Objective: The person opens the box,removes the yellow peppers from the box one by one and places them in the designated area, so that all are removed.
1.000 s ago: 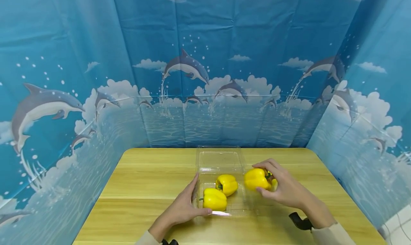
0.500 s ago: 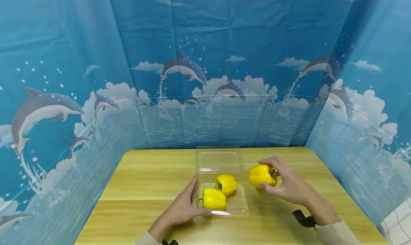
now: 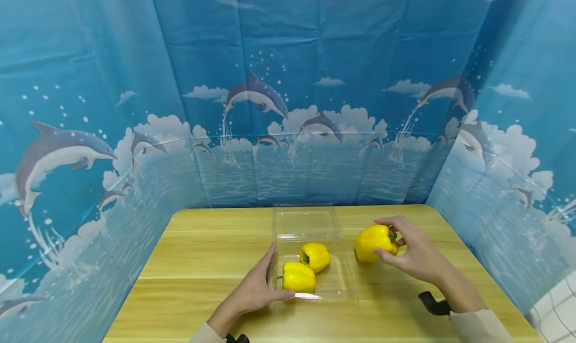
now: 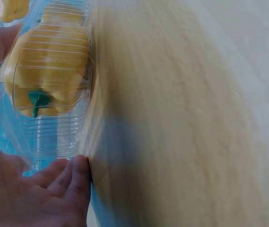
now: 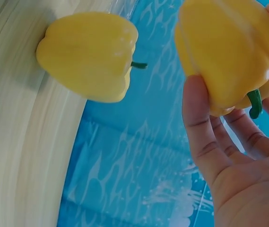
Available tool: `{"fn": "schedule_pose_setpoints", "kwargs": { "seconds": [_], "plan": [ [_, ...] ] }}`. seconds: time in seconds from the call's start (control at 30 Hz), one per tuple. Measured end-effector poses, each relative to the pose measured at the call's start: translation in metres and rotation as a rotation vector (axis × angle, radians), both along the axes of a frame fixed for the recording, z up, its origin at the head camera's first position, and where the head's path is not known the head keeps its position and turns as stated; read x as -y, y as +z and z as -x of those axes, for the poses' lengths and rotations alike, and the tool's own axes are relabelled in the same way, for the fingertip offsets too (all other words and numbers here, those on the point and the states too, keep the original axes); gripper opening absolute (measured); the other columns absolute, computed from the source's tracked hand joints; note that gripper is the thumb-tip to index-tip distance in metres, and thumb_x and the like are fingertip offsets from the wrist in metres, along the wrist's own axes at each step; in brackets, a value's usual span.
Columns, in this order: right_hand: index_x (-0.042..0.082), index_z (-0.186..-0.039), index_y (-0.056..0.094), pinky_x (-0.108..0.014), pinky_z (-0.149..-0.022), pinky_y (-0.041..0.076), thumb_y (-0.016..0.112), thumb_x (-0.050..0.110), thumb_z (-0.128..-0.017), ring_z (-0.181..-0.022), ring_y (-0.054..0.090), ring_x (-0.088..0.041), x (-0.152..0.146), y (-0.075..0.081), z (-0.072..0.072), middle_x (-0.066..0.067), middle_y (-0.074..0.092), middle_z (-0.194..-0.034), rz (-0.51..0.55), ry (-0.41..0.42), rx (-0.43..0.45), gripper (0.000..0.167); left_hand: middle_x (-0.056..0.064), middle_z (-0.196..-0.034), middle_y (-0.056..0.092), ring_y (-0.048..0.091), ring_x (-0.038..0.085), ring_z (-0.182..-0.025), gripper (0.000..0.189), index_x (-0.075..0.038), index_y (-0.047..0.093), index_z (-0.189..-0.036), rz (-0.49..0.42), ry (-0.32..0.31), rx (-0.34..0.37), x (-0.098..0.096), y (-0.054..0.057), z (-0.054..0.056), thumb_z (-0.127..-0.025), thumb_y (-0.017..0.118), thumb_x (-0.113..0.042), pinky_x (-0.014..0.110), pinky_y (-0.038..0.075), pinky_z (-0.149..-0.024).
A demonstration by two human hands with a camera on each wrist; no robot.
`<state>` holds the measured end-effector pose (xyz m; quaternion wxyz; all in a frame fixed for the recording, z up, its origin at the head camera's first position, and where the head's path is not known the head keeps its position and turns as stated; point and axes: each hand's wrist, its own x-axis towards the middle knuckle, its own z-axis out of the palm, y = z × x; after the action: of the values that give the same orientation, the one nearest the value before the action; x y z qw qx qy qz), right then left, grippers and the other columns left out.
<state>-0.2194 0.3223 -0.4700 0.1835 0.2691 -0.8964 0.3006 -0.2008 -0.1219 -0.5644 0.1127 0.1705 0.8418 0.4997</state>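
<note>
right hand (image 3: 416, 255): fingers curled round yellow pepper (image 3: 372, 242), right of clear tray (image 3: 343, 283)
left hand (image 3: 254, 290): fingers straight, flat against tray's left wall
tray: two peppers (image 3: 307, 268) inside

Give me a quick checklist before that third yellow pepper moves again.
1. Right hand grips the held pepper firmly: ok, thumb and fingers wrap it.
2. Left hand steadies the clear tray: ok, it touches the tray's left side.
3. Tray lid open: ok.
4. Free space in the tray beside the two peppers: ok, right part bare.
5. Held pepper clear of the table: cannot tell.
</note>
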Motion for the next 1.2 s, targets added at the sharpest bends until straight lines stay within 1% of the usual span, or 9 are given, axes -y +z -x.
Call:
{"fn": "schedule_pose_setpoints", "kwargs": {
  "seconds": [0.1,0.27,0.37,0.53,0.67,0.93,1.07,1.2],
  "plan": [
    [0.011,-0.153,0.068,-0.025,-0.072,0.067,0.097,0.016,-0.096,-0.106,0.063,-0.004,-0.004,0.000,0.000,-0.011,0.074,-0.140,-0.001,-0.017,0.000,0.064,0.016,-0.197,0.016,0.040,0.045,-0.175,0.139,-0.027,0.002,-0.190,-0.002,0.005,0.000,0.000,0.000,0.000,-0.093,0.098,-0.055,0.061,0.042,-0.139],
    [0.009,-0.154,0.067,-0.024,-0.071,0.066,0.097,0.017,-0.096,-0.109,0.064,-0.005,-0.010,0.001,0.000,-0.015,0.074,-0.142,0.001,-0.044,0.002,0.065,0.015,-0.197,0.016,0.037,0.044,-0.177,0.138,-0.027,0.001,-0.190,-0.022,-0.006,0.017,0.000,-0.001,-0.001,-0.095,0.098,-0.053,0.061,0.040,-0.140],
    [0.008,-0.152,0.067,-0.025,-0.071,0.067,0.096,0.017,-0.096,-0.108,0.063,-0.004,-0.013,0.002,0.000,-0.014,0.075,-0.139,-0.001,-0.059,-0.001,0.064,0.016,-0.197,0.015,0.036,0.044,-0.177,0.139,-0.027,0.000,-0.190,-0.029,-0.010,0.022,0.001,-0.002,-0.001,-0.095,0.098,-0.053,0.061,0.040,-0.140],
    [0.007,-0.151,0.068,-0.025,-0.071,0.066,0.096,0.018,-0.097,-0.104,0.060,-0.002,-0.018,0.004,0.001,-0.014,0.075,-0.134,-0.005,-0.087,-0.003,0.062,0.017,-0.197,0.017,0.040,0.044,-0.176,0.140,-0.026,0.001,-0.190,-0.012,0.000,0.012,0.001,-0.001,-0.002,-0.093,0.098,-0.054,0.061,0.042,-0.139],
    [0.006,-0.152,0.068,-0.024,-0.072,0.065,0.095,0.018,-0.098,-0.105,0.060,-0.003,-0.022,0.007,0.005,-0.015,0.075,-0.134,-0.015,-0.090,-0.008,0.061,0.017,-0.197,0.017,0.041,0.045,-0.175,0.140,-0.026,0.002,-0.190,-0.004,0.008,0.007,0.000,0.000,-0.001,-0.093,0.098,-0.054,0.061,0.042,-0.138],
    [0.012,-0.154,0.070,-0.023,-0.074,0.064,0.095,0.019,-0.098,-0.109,0.056,0.007,-0.029,0.008,0.012,-0.013,0.076,-0.137,-0.039,-0.100,-0.029,0.062,0.017,-0.196,0.018,0.039,0.042,-0.177,0.141,-0.022,0.004,-0.190,0.031,0.013,-0.011,0.000,0.002,0.000,-0.092,0.098,-0.058,0.064,0.038,-0.141],
    [0.015,-0.157,0.070,-0.024,-0.075,0.065,0.094,0.022,-0.100,-0.107,0.058,0.005,-0.031,0.010,0.013,-0.015,0.077,-0.141,-0.051,-0.110,-0.020,0.062,0.018,-0.196,0.018,0.040,0.044,-0.175,0.141,-0.023,0.004,-0.190,0.031,0.014,-0.009,0.000,0.001,0.001,-0.092,0.098,-0.057,0.064,0.039,-0.141],
    [0.016,-0.158,0.069,-0.023,-0.075,0.066,0.093,0.023,-0.101,-0.105,0.062,0.002,-0.035,0.011,0.012,-0.016,0.077,-0.143,-0.056,-0.118,-0.013,0.063,0.017,-0.197,0.016,0.038,0.045,-0.176,0.141,-0.024,0.002,-0.190,0.022,0.009,0.010,0.000,0.000,0.000,-0.092,0.098,-0.056,0.065,0.038,-0.141]
  ]
}}
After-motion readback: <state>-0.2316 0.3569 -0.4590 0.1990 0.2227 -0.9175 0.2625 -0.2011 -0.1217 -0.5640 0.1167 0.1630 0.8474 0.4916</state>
